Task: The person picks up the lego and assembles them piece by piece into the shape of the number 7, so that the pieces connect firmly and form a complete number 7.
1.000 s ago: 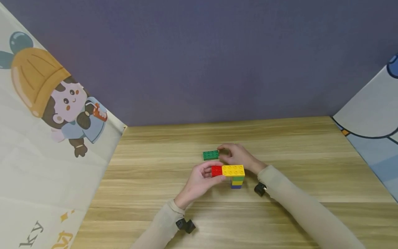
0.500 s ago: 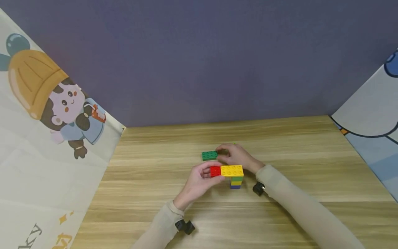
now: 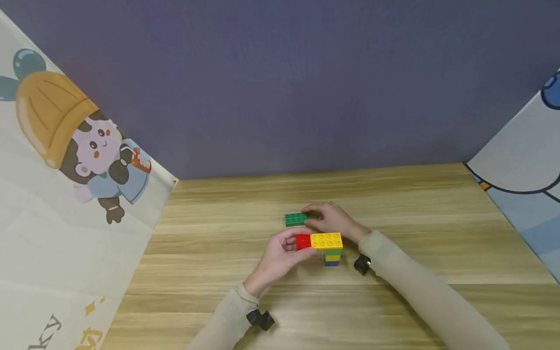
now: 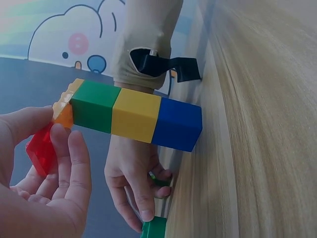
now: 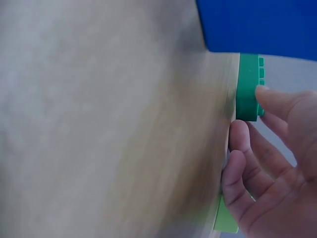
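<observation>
My left hand point(image 3: 280, 253) grips a red brick point(image 3: 303, 241) at the left end of a joined build. To its right sits a yellow brick point(image 3: 326, 240) with studs on top. Beneath that yellow brick hangs a column of a green block point(image 4: 95, 105), a yellow block point(image 4: 135, 115) and a blue block point(image 4: 178, 124). Farther back, my right hand point(image 3: 330, 218) pinches the right end of a flat dark green brick point(image 3: 295, 219) between thumb and index finger. Its other fingers curl close to the tabletop, by a light green brick point(image 5: 226, 218) mostly hidden behind the hand.
A wooden table point(image 3: 210, 272) lies under both hands. Behind it rises a dark blue-grey wall point(image 3: 280, 87). Printed panels stand at left and right, the left panel point(image 3: 57, 243) with a cartoon figure. Black camera mounts point(image 3: 260, 319) sit on both wrists.
The right hand has edged slightly left, its fingertips now overlapping the end of the dark green brick. The left hand and the joined bricks stay almost still.
</observation>
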Demonstrator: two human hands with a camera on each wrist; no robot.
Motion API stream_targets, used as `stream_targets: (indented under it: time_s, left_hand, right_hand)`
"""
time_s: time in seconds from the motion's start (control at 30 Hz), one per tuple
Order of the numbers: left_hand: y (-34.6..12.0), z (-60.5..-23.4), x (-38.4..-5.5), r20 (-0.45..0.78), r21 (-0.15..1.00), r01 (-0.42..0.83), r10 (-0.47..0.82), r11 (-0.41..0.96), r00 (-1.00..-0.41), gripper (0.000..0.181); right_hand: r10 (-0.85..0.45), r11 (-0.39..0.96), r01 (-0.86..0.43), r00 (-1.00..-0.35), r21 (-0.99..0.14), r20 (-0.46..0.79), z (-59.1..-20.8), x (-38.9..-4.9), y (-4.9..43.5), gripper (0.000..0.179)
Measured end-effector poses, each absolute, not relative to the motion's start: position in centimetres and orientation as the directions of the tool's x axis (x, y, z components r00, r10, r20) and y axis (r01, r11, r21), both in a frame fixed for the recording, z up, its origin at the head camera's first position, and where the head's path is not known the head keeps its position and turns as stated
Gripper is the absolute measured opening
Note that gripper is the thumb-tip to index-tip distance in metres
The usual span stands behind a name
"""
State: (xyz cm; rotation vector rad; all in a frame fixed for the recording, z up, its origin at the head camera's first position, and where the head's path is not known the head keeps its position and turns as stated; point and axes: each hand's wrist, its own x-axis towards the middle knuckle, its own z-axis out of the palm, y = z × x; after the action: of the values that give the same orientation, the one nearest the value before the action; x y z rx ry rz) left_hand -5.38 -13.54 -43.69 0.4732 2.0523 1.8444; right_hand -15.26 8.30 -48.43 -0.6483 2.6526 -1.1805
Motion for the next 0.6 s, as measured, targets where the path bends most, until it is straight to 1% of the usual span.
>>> stream_targets:
  time_s: [0.17, 0.27, 0.6]
  left_hand:
    - [-13.4, -43.77, -5.39, -0.033, 0.994, 0.017, 0.461, 0.105, -0.887, 0.048]
    - [-13.34, -43.82, -5.37, -0.033, 0.994, 0.018, 0.458, 0.107, -0.888, 0.049]
    - [-13.41, -43.82, -5.27, -0.036, 0.995, 0.012, 0.454, 0.102, -0.89, 0.045]
  right_hand:
    - [-0.448, 0.594, -0.302, -0.894, -0.745, 0.005, -48.24, -15.13, 8.38, 0.044]
    - [-0.445, 0.593, -0.299, -0.896, -0.747, 0.005, -48.2, -15.09, 8.39, 0.043]
    - [-0.444, 0.585, -0.3, -0.896, -0.754, 0.013, -48.11, -14.98, 8.42, 0.04]
